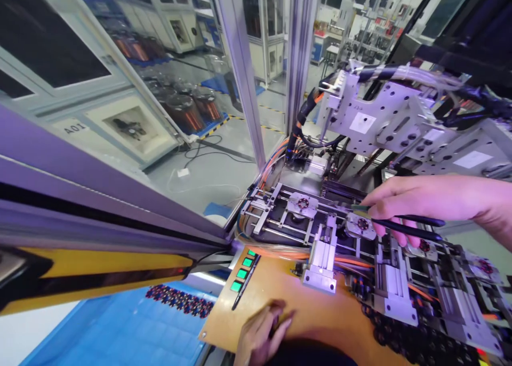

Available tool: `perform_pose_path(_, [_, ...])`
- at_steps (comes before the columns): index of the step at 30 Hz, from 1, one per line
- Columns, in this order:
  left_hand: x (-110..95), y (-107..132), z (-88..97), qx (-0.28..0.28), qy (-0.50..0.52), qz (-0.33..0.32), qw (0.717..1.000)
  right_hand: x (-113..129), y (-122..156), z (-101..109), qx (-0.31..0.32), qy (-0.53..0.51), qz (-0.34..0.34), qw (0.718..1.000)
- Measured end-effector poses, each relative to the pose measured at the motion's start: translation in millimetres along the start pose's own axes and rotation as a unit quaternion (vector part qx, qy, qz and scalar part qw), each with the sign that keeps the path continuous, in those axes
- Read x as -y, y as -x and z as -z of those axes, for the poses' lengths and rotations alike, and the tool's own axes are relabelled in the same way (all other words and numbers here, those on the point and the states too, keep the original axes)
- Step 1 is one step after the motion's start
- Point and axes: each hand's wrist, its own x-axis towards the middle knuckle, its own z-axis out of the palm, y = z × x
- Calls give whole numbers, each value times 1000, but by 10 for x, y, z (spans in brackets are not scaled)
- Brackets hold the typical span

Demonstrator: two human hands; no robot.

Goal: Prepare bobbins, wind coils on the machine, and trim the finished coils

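My right hand is closed on a pair of pliers with dark handles. Their handles stick out to the right under my fingers, and the jaws, partly hidden, point left over the metal fixture row. Just beneath my right hand is a metal nest holding a small round part with a dark, reddish ring. A similar ring part sits in the nest to the left. My left hand is low over the orange-brown panel, fingers loosely curled and apart, with nothing visible in it.
Green square buttons and a black pen-like stick are on the panel's left. Metal slide blocks line the front. A blue tray holds rows of ring parts. A drilled metal plate with cables overhangs the fixtures.
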Motion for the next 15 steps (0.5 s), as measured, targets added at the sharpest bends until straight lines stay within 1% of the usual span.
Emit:
perform_pose_path(3, [40,24,37,20,-4,-14,1000,-340,105,33,-25,-8,-53,998])
perform_pose_path(6, [72,32,70,33,-11,-26,999,-580,124,6,-35,-5,-77,996])
perform_pose_path(8, [77,30,79,37,-23,-26,999,-660,117,-19,-36,16,-91,995])
perform_pose_path(11, [47,22,77,52,-47,-17,997,-707,91,-38,-31,47,-99,994])
perform_pose_path(15, [-20,23,66,66,-55,16,996,-742,37,-29,-23,34,-88,995])
